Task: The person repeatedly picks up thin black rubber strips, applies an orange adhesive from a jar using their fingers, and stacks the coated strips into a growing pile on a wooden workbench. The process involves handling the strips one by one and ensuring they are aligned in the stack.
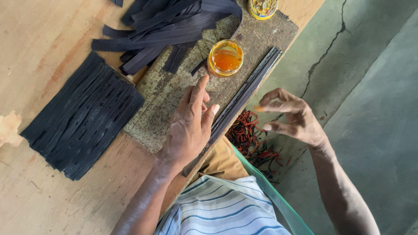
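Starting at the far left of the wooden table [39, 35], I see a flat stack of black strips [80, 115] laid side by side in a neat block, which reads to me as a sorted or finished batch. Further off, at the top, a loose heap of black bands [170, 21] lies tangled and looks untouched.

Moving right, a worn, stained board [174, 91] lies across the table edge. My left hand [189, 126] rests on it, open, palm down, fingers spread, index finger pointing toward a small yellow jar of orange paste [225, 58] just beyond the fingertip. It holds nothing. Just beside that hand, along the board's right edge, lies a long bundle of black strips [246, 93] lined up straight; the thumb side of the hand is right against it, though I cannot tell whether it touches.

Further right, off the table, my right hand [289, 117] hovers over the floor, fingers curled, thumb and forefinger pinched with an orange smear at the tip. It grips no object that I can make out. Below it, red and dark scraps [248, 135] litter the floor. A second jar [262, 7] sits at the board's far end.
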